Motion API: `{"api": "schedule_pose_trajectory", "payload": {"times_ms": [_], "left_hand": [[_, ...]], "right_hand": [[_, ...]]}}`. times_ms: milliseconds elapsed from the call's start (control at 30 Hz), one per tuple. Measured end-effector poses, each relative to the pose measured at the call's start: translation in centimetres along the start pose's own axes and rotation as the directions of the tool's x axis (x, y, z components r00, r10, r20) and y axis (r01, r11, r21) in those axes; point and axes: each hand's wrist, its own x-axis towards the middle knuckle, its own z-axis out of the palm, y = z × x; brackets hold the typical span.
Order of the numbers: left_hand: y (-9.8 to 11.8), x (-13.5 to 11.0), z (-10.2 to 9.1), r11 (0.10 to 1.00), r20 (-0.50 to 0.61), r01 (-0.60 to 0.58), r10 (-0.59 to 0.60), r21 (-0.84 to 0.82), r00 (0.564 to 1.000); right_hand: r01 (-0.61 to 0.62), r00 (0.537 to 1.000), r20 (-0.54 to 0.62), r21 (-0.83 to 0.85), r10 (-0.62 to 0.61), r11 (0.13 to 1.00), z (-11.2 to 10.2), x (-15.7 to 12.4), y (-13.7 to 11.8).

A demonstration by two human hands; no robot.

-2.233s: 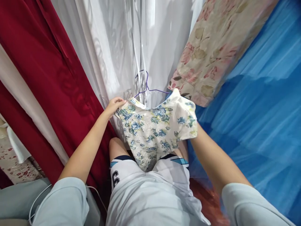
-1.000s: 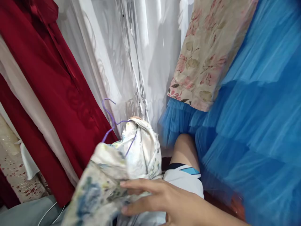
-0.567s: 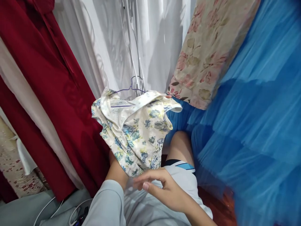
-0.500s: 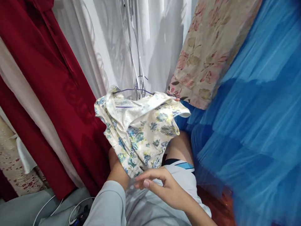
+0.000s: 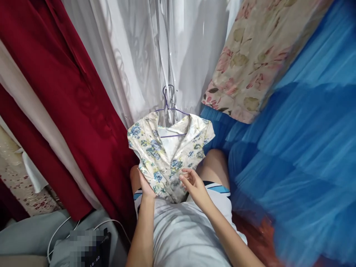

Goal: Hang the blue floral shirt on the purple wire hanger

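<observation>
White curtains [image 5: 133,55] back the head view at twelve o'clock, with red cloth [image 5: 75,111] at ten, pink-flowered cloth [image 5: 250,63] at one and ruffled blue tulle [image 5: 283,155] at three. Between these edges, central and above the lap, lies the floral blouse [image 5: 155,159] on a purple hanger [image 5: 172,136], neckline open toward twelve. Its nine-o'clock sleeve comes near the red cloth, its two-o'clock sleeve near the tulle; its hem reaches the lap at six. At seven, the left hand [image 5: 147,187] meets the blouse's edge, fingers hidden; whether it grips, I cannot tell. At five, the right hand [image 5: 196,187] is loosely curled, thumb and forefinger slightly parted over the front.
</observation>
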Motion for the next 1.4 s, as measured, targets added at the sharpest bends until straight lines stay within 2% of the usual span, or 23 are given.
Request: {"api": "schedule_pose_trajectory", "payload": {"times_ms": [33,100,133,233,300,367,433,467,500,567,600,633,667,700,733,767,800,833,967,1100,1200,1267,1400], "left_hand": [[-0.6,-0.4,0.1,0.985,-0.040,0.012,-0.019,-0.171,0.999],[-1.3,-0.9,0.7,0.874,-0.103,0.017,-0.076,-0.485,0.992],[-1.4,-1.0,1.1,0.818,-0.116,0.018,-0.103,-0.575,0.988],[-1.5,-1.0,2.4,0.772,-0.134,0.021,-0.137,-0.635,0.982],[-1.7,-0.9,2.8,0.767,-0.142,0.017,-0.141,-0.642,0.980],[-2.2,-0.7,2.6,0.797,-0.193,-0.017,-0.126,-0.604,0.973],[-2.7,-0.6,2.4,0.867,-0.321,-0.115,-0.054,-0.485,0.946],[-2.9,-0.8,2.3,0.906,-0.420,-0.194,0.019,-0.377,0.907],[-2.9,-1.0,2.3,0.932,-0.528,-0.281,0.124,-0.229,0.840],[-2.4,-1.6,2.7,0.895,-0.660,-0.430,0.396,0.121,0.638],[-1.9,-2.0,3.1,0.840,-0.647,-0.475,0.519,0.263,0.559],[-1.4,-2.4,3.6,0.789,-0.584,-0.505,0.606,0.351,0.541],[-0.8,-2.7,4.2,0.762,-0.486,-0.526,0.647,0.378,0.587],[-0.2,-3.0,4.7,0.766,-0.377,-0.531,0.641,0.362,0.668],[0.3,-3.2,5.3,0.795,-0.273,-0.511,0.598,0.328,0.754],[0.6,-3.3,5.8,0.830,-0.191,-0.473,0.536,0.296,0.822],[0.9,-3.5,6.2,0.861,-0.141,-0.431,0.479,0.271,0.866],[1.0,-3.5,6.4,0.881,-0.126,-0.401,0.441,0.251,0.889],[1.0,-3.6,6.5,0.891,-0.138,-0.402,0.434,0.208,0.890],[0.9,-2.8,6.0,0.890,-0.087,-0.380,0.412,0.253,0.907],[1.0,-1.9,5.7,0.883,-0.093,-0.371,0.411,0.287,0.907],[1.1,-1.5,5.5,0.868,-0.067,-0.393,0.431,0.305,0.900],[1.0,-1.2,5.0,0.856,-0.006,-0.373,0.401,0.357,0.916]], "right_hand": [[0.024,1.000,-0.010,-0.053,-0.025,0.998,0.4,0.6,0.3],[0.095,0.995,-0.009,-0.154,-0.098,0.983,1.2,2.0,0.1],[0.136,0.990,0.004,-0.202,-0.138,0.970,1.6,2.7,-0.2],[0.239,0.971,0.083,-0.322,-0.224,0.916,2.0,4.1,-1.3],[0.257,0.966,0.107,-0.366,-0.234,0.894,1.7,4.2,-1.6],[0.244,0.970,0.096,-0.378,-0.224,0.893,1.3,3.8,-1.4],[0.228,0.973,0.058,-0.360,-0.222,0.905,0.8,3.2,-1.0],[0.223,0.974,0.031,-0.340,-0.226,0.913,0.6,2.9,-0.9],[0.219,0.973,0.001,-0.314,-0.231,0.924,0.5,2.6,-1.0],[0.206,0.973,-0.044,-0.268,-0.225,0.941,0.4,2.3,-1.3],[0.198,0.975,-0.045,-0.257,-0.217,0.946,0.4,2.1,-1.5],[0.192,0.978,-0.033,-0.253,-0.206,0.948,0.5,2.0,-1.8],[0.188,0.980,-0.017,-0.253,-0.199,0.949,0.5,1.9,-2.0],[0.188,0.980,-0.008,-0.254,-0.197,0.949,0.5,1.8,-2.2],[0.190,0.980,-0.003,-0.251,-0.197,0.949,0.5,1.7,-2.4],[0.192,0.980,0.000,-0.238,-0.198,0.952,0.4,1.6,-2.5],[0.191,0.981,0.003,-0.218,-0.195,0.957,0.4,1.5,-2.5],[0.188,0.982,0.008,-0.195,-0.190,0.963,0.3,1.4,-2.5],[0.140,0.989,0.070,-0.099,-0.134,0.985,0.4,1.0,-2.3],[0.052,0.992,0.111,0.025,-0.055,0.998,1.2,0.4,-2.4],[-0.037,0.985,0.172,0.133,0.013,0.990,1.6,1.1,-3.5],[-0.029,0.986,0.164,0.201,-0.004,0.979,1.7,2.8,-5.2],[0.170,0.982,0.032,0.266,-0.185,0.949,2.3,8.8,-11.4]]}}
